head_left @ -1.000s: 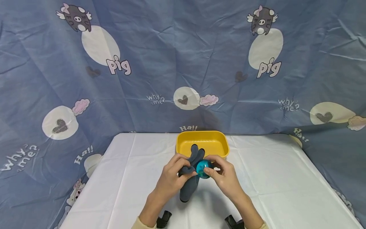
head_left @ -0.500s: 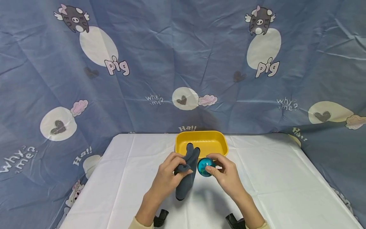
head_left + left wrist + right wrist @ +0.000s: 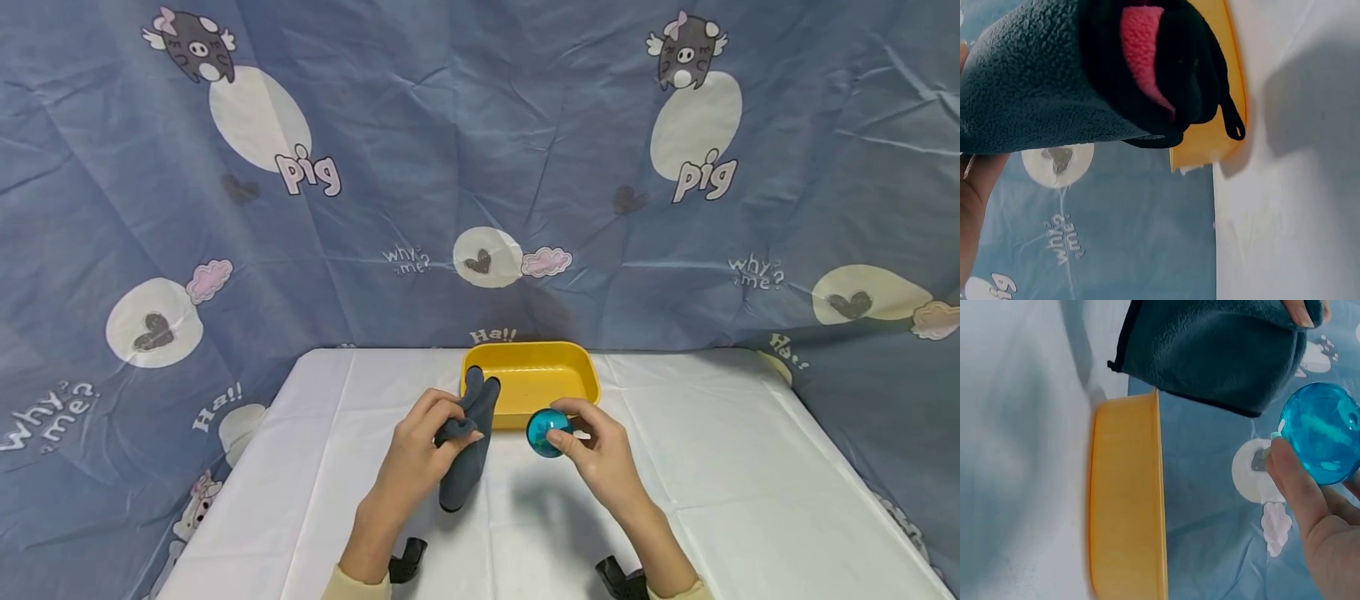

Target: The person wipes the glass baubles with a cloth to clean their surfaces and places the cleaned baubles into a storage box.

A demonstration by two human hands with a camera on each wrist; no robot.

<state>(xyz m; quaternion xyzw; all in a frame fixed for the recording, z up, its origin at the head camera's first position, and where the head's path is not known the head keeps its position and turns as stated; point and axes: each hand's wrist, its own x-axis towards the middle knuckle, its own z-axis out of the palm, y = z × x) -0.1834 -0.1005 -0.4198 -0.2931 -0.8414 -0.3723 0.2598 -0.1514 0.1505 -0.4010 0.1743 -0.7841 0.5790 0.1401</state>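
A dark grey-blue cleaning cloth with black edging hangs from my left hand, which pinches it above the table. In the left wrist view the cloth covers much of the frame, and a pink patch shows among its folds. My right hand holds a shiny, see-through blue ball between thumb and fingers, apart from the cloth. The right wrist view has the ball at the fingertips, with the cloth above and left of it.
Behind the hands stands a yellow rectangular tub on the white-covered table. A blue printed curtain hangs along the table's far edge. The cloth's upper end overlaps the tub's left side in the head view.
My left hand has drawn the cloth away to the left. The ball, in my right hand, has shifted slightly right, so a gap has opened between ball and cloth.
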